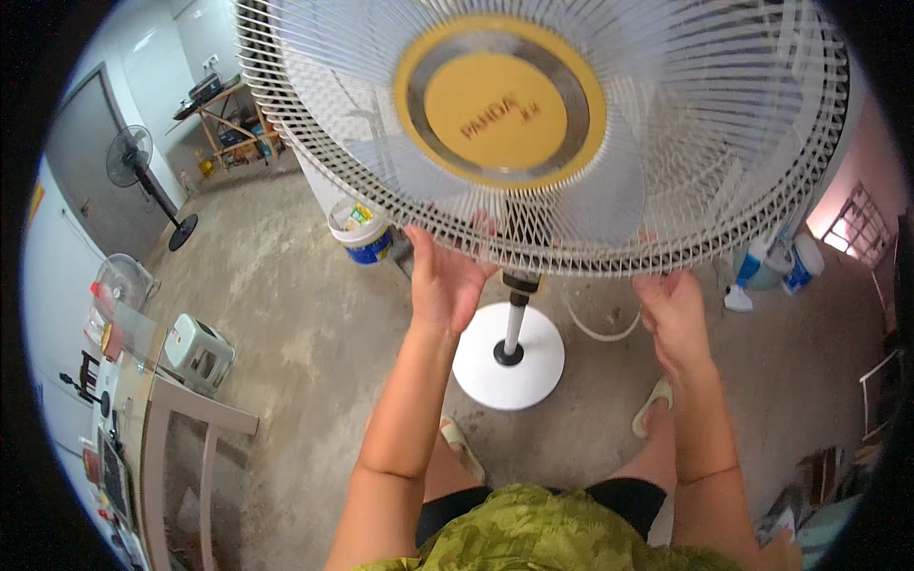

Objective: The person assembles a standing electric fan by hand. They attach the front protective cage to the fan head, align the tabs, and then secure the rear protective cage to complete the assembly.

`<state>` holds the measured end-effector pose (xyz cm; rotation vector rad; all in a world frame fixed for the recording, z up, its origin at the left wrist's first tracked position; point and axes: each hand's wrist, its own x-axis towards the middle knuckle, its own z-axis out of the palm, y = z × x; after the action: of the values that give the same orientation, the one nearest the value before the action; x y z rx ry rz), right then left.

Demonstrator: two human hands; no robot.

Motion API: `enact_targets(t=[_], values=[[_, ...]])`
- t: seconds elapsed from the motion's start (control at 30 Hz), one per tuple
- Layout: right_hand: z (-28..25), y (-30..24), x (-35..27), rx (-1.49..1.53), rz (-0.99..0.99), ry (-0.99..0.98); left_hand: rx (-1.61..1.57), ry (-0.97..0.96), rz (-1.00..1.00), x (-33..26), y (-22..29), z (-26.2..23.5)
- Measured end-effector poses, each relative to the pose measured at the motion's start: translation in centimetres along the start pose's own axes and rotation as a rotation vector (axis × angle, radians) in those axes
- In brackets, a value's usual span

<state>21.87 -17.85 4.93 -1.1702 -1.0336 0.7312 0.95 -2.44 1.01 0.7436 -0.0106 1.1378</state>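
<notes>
A large pedestal fan stands right in front of me, its round wire fan grille point(333, 176) filling the top of the view. A yellow centre badge point(495, 109) with a silver ring sits on the grille, and pale blades point(600, 190) show through the wires. My left hand point(447, 285) holds the lower rim left of the pole, thumb up and fingers partly hidden behind the wires. Right of the pole, my right hand point(674, 309) grips the same rim with curled fingers. Below, the short pole point(514, 328) rises from a round white base point(509, 385).
A white cord point(600, 335) curves beside the pole. Behind stands a bucket point(360, 233); a black fan point(143, 167) is at far left. A white stool point(198, 350) and a cluttered table point(143, 419) are at left. Spray bottle point(745, 281) and loose items lie right.
</notes>
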Motion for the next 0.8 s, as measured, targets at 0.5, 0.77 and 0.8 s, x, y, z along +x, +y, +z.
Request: enact_targets(t=[0.5,0.77,0.8], values=[[0.2,-0.2,0.0,-0.035,0.07,-0.018,-0.023,0.134,-0.013,0.4,-0.7,0.5],[0.5,-0.1,0.2,0.011,-0.017,-0.031,-0.076,0.128,0.021,1.0,-2.2,0.0],[0.3,0.1,0.3,0.01,-0.042,-0.043,-0.07,0.116,0.027,1.0,-2.3,0.3]])
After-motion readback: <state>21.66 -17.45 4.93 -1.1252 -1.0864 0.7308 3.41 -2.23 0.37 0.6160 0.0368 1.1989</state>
